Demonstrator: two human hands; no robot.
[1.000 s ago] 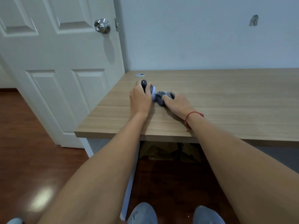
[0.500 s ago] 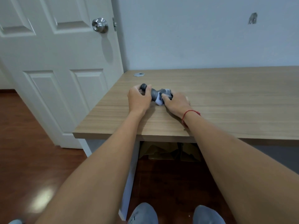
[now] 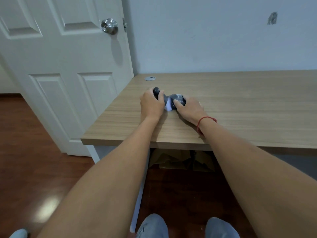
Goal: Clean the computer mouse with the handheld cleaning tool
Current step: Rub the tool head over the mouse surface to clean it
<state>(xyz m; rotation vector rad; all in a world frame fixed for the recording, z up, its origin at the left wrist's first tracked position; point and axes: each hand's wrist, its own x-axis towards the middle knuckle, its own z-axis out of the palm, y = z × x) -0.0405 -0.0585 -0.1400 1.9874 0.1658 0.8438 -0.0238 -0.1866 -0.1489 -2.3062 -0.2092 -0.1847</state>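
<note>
Mouse (image 3: 178, 100) sits on the desk (image 3: 240, 103) near its left end, pinned under the right hand (image 3: 187, 108), fingers curled over its top and side. Left hand (image 3: 151, 103) is wrapped tight around the dark handle of the cleaning tool (image 3: 157, 92); the tool's pale head meets the mouse's near-left flank. Judgement: wiping is mid-course. How clean the shell is cannot be told; far side and underside likely remain.

A dark grey mouse (image 3: 178, 99) and dark grey tool (image 3: 157, 91) (pale lilac-white tip) on a light wood-grain desk (image 3: 240, 103).
</note>
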